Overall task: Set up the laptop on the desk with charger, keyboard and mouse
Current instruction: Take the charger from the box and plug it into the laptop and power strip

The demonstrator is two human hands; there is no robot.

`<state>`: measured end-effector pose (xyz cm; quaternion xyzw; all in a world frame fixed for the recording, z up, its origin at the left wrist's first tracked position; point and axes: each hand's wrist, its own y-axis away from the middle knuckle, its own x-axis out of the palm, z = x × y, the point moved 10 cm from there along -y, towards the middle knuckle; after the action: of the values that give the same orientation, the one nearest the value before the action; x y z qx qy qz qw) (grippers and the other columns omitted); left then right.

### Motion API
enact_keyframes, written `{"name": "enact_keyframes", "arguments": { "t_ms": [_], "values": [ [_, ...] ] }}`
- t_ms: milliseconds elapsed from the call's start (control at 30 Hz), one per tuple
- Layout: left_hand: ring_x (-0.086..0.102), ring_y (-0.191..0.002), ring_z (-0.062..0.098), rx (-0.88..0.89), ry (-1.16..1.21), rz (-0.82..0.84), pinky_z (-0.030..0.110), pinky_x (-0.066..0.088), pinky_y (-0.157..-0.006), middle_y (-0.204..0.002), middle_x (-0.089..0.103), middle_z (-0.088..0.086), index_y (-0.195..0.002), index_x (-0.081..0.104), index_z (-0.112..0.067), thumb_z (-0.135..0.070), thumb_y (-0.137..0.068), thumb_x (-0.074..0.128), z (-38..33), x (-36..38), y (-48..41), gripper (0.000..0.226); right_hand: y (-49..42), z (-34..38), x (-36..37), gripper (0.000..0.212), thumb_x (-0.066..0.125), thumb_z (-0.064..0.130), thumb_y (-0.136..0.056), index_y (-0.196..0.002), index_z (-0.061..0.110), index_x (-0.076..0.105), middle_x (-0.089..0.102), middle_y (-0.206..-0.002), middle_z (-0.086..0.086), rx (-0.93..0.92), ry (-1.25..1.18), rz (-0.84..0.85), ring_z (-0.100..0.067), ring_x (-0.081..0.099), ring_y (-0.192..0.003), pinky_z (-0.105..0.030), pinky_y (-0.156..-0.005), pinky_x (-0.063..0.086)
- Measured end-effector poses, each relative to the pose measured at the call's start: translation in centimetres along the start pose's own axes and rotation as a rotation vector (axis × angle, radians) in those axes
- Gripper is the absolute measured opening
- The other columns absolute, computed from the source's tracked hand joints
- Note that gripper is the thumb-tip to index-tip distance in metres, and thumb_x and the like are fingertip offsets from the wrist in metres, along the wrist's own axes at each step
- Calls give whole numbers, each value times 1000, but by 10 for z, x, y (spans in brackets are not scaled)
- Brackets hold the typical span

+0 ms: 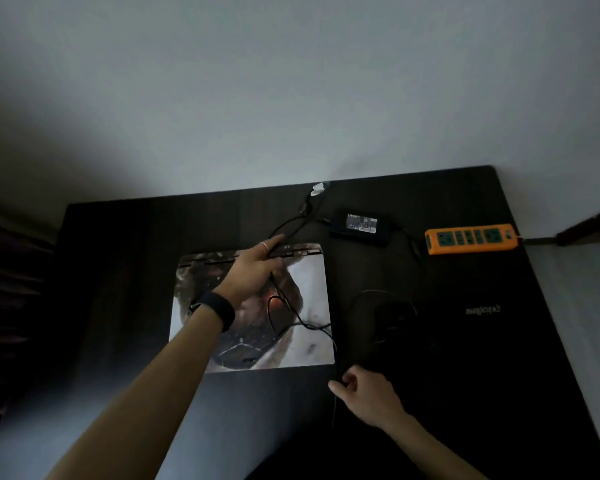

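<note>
Dark wood-grain desk (136, 271) below us, and by our reading we're early in this setup. The closed laptop with a pale printed picture across its lid (309, 278) lies flat mid-desk, not yet opened. Behind it to the right sits the black rectangular charger brick (359, 227), and further right the orange plastic power strip (471, 238), whose sockets look bare from here. The brick's thick black lead (291, 223) curls toward the laptop's rear edge. We can't tell whether it's seated in a port.

The left hand (253, 271) reaches across the lid to that rear edge, fingers stretched forward. A thin black cable (312, 327) runs out from under it, and we can't tell whether the thumb traps it. That cable wanders over the lid to the front right corner, where the right hand (364, 393) pinches it between thumb and curled fingers.

Right of the laptop there's a dark rounded shape (392, 317), likely the mouse but too dim to be sure. Beyond it is faint pale lettering (482, 310) on something black, keyboard or mat, we can't say.

Our call: parts are laid out, nothing clearly connected. Power, lid up and placing keyboard and mouse are all to come.
</note>
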<state>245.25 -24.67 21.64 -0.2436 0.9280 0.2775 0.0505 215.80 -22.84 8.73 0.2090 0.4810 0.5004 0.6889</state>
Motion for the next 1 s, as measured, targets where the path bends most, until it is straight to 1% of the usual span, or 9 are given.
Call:
{"name": "enact_keyframes", "arguments": {
  "t_ms": [133, 300, 400, 467, 567, 667, 800, 867, 1000],
  "values": [
    [16, -147, 25, -68, -361, -119, 36, 19, -120, -161, 12, 9, -156, 19, -25, -21, -86, 67, 21, 13, 15, 85, -13, 3, 1, 29, 62, 42, -90, -68, 27, 54, 64, -69, 5, -30, -40, -21, -18, 70, -80, -30, -74, 51],
    [53, -109, 21, -54, -229, -622, 25, 41, -88, -127, 48, 6, -125, 51, -14, -22, -89, 63, 44, 16, 96, 39, -1, 23, -28, 24, 66, 19, -93, -77, 1, 69, 72, -69, -14, -17, -533, -8, -16, 68, -57, -32, -64, 60],
    [62, -99, 9, -120, -122, -335, 10, 44, -74, -109, 62, -4, -119, 55, -20, -32, -94, 60, 78, 77, 119, 28, 7, 44, -47, 16, 64, 8, -95, -82, -1, 67, 67, -71, -15, 1, -965, 28, -15, 65, -55, -27, -56, 58],
    [55, -117, 5, -100, -92, -196, 12, 43, -92, -127, 57, -8, -132, 54, -25, -47, -93, 57, 90, 111, 130, 45, 10, 62, -64, 13, 64, 7, -95, -83, 1, 67, 68, -69, -10, -19, -1159, 54, -15, 66, -58, -25, -56, 58],
    [42, -129, 6, -42, -139, -205, 33, 38, -110, -135, 43, -11, -107, 71, -32, -60, -90, 52, 88, 123, 136, 37, 13, 85, -95, 11, 63, 6, -95, -85, 2, 67, 68, -67, -7, -34, -1410, 91, -13, 68, -59, -23, -58, 58],
    [30, -126, 0, -80, -218, -299, 26, 30, -105, -131, 33, -13, -85, 73, -26, -50, -95, 53, 66, 99, 141, 33, 10, 93, -130, 7, 65, 5, -94, -89, 0, 67, 68, -73, -9, -44, -1494, 54, -15, 69, -65, -24, -61, 59],
    [69, -82, 5, -53, -101, -221, 25, 48, -72, -101, 68, -7, -92, 65, -25, -54, -92, 56, 15, 75, 143, 30, 9, 96, -160, 9, 64, 5, -94, -87, 0, 67, 67, -73, -8, -59, -1503, -4, -13, 68, -64, -23, -61, 58],
    [69, -66, 9, -73, -65, -166, 27, 52, -59, -90, 71, -4, -107, 59, -24, -45, -90, 64, -2, 69, 144, 28, 8, 98, -177, 8, 63, 4, -95, -89, 0, 67, 67, -73, -7, -77, -1566, -38, -12, 67, -66, -23, -60, 58],
    [67, -81, 10, -49, -216, -171, 30, 57, -76, -93, 71, -5, -109, 62, -25, -43, -90, 64, -25, 39, 135, 26, 1, 101, -212, 7, 63, 6, -95, -95, 0, 67, 67, -82, -9, -98, -1611, -132, -13, 67, -71, -25, -63, 59]
  ]
}}
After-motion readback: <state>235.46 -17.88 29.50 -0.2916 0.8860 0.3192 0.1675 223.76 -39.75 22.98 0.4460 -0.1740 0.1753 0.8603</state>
